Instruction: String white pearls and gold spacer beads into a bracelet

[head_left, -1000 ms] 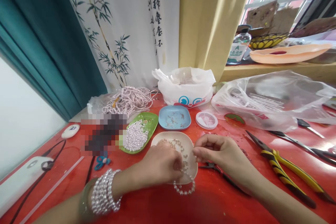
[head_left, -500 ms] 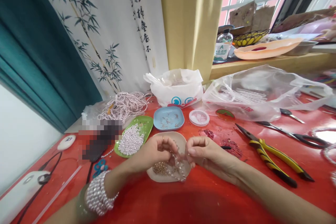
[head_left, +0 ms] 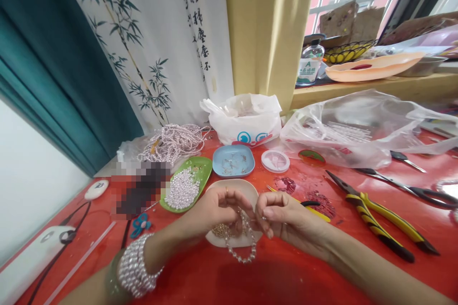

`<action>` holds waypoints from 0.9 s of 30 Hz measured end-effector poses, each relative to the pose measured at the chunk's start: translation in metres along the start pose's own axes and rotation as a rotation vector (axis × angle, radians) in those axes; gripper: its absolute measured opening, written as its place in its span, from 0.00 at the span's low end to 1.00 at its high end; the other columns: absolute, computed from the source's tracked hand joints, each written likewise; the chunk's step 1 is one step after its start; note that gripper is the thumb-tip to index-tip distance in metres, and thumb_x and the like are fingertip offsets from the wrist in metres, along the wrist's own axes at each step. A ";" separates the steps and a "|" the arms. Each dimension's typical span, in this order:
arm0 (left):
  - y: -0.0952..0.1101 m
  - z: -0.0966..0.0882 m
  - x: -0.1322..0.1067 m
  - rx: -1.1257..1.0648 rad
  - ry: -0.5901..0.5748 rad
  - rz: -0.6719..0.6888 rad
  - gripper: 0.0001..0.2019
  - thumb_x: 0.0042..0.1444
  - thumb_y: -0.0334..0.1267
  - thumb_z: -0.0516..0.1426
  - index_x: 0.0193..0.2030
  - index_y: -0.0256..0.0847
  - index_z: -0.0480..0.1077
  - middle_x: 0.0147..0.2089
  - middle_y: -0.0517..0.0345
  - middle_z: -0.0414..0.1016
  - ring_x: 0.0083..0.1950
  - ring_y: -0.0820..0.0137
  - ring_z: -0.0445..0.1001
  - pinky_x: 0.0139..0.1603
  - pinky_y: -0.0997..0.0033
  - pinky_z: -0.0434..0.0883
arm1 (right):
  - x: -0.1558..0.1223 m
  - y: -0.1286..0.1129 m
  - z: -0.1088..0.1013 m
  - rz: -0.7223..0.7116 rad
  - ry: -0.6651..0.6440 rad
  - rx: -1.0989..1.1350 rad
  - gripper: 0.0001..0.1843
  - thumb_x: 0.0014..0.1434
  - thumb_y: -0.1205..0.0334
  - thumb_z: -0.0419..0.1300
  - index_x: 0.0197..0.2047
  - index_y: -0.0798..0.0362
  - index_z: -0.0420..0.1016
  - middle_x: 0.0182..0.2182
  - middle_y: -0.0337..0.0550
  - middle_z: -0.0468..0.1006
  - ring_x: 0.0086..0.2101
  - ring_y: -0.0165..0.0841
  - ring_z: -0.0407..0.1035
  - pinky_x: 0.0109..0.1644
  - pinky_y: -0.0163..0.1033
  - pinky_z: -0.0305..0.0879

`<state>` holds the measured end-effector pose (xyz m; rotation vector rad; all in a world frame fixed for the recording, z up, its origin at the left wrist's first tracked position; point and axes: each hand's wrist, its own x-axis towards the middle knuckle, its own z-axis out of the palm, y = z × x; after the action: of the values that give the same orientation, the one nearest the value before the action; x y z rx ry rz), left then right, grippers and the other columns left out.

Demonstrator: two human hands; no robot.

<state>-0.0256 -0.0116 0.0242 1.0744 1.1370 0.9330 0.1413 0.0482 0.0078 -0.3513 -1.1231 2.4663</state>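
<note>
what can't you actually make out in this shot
All in the head view:
- The ends of the bead strand are hidden inside the pinched fingers of the left hand and right hand.
- The beige dish is mostly covered by both hands, so its contents are unclear.
- The pixelated patch beside the green dish hides whatever lies there.
- The white device is cut off by the left edge.
- The bottle label is too small to read.
</note>
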 end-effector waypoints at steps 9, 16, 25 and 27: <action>0.002 0.002 -0.002 0.111 -0.067 -0.085 0.09 0.42 0.30 0.55 0.34 0.36 0.66 0.26 0.59 0.70 0.20 0.78 0.65 0.21 0.78 0.62 | -0.002 0.000 0.001 0.022 -0.002 -0.005 0.09 0.43 0.63 0.67 0.21 0.58 0.72 0.16 0.36 0.74 0.18 0.21 0.64 0.27 0.29 0.58; 0.006 0.005 -0.010 0.291 -0.136 -0.107 0.09 0.41 0.37 0.61 0.29 0.34 0.70 0.23 0.62 0.67 0.22 0.79 0.63 0.21 0.79 0.60 | -0.002 0.000 -0.002 0.107 -0.020 -0.074 0.10 0.42 0.63 0.67 0.21 0.59 0.72 0.15 0.37 0.73 0.17 0.23 0.64 0.23 0.29 0.58; 0.005 0.001 -0.010 0.261 -0.204 -0.101 0.09 0.47 0.37 0.57 0.33 0.35 0.72 0.19 0.65 0.66 0.16 0.82 0.60 0.18 0.82 0.59 | -0.002 0.001 0.000 0.086 -0.011 -0.032 0.09 0.42 0.63 0.67 0.21 0.58 0.72 0.16 0.37 0.73 0.17 0.21 0.63 0.23 0.27 0.58; 0.007 0.001 -0.010 0.223 -0.224 -0.117 0.09 0.47 0.38 0.57 0.33 0.35 0.73 0.19 0.66 0.65 0.15 0.83 0.58 0.16 0.83 0.58 | -0.002 -0.001 0.002 0.088 0.000 -0.037 0.09 0.42 0.63 0.67 0.21 0.57 0.73 0.16 0.37 0.73 0.17 0.21 0.63 0.24 0.27 0.59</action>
<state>-0.0267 -0.0192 0.0332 1.2445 1.1208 0.5876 0.1427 0.0461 0.0097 -0.4203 -1.1787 2.5241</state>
